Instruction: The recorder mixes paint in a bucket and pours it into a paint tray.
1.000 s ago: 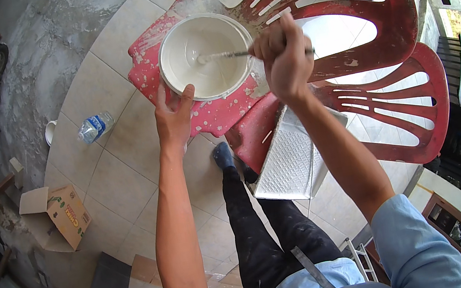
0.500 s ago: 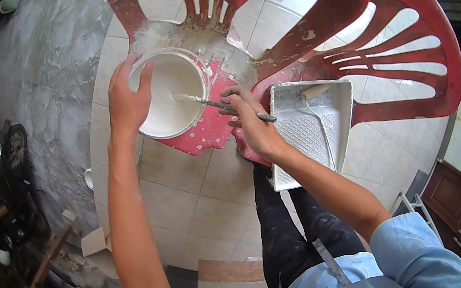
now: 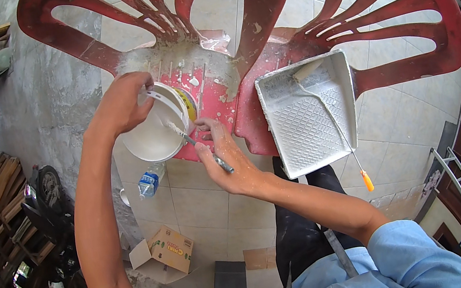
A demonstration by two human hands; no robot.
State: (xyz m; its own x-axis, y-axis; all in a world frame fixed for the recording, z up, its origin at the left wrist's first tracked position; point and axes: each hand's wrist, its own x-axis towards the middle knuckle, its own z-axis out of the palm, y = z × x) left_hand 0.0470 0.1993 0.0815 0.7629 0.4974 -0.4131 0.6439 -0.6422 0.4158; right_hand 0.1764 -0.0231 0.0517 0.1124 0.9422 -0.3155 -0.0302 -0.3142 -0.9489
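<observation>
A white paint bucket (image 3: pixel 147 138) with a yellow label stands tilted on a paint-spattered red plastic chair (image 3: pixel 217 100), its mouth facing me. My left hand (image 3: pixel 125 103) is closed on its upper left rim, fingers curled over the edge. White paint coats the inside. My right hand (image 3: pixel 225 157) holds a paintbrush (image 3: pixel 187 139) by its dark handle, between thumb and fingers. The bristles are white with paint and lie over the bucket's mouth near its right inner wall; I cannot tell whether they touch it.
Right of the bucket, a white paint tray (image 3: pixel 307 131) rests on a second red chair (image 3: pixel 395 37), with a small roller (image 3: pixel 307 74) lying in it and its orange handle (image 3: pixel 367 180) sticking out. A water bottle (image 3: pixel 151 180) and a cardboard box (image 3: pixel 170 255) sit below on the tiled floor.
The bucket has gone from nearly upright to tilted toward me, showing its label. My left hand has shifted on the rim. The brush remains in my right hand, and the view has swung.
</observation>
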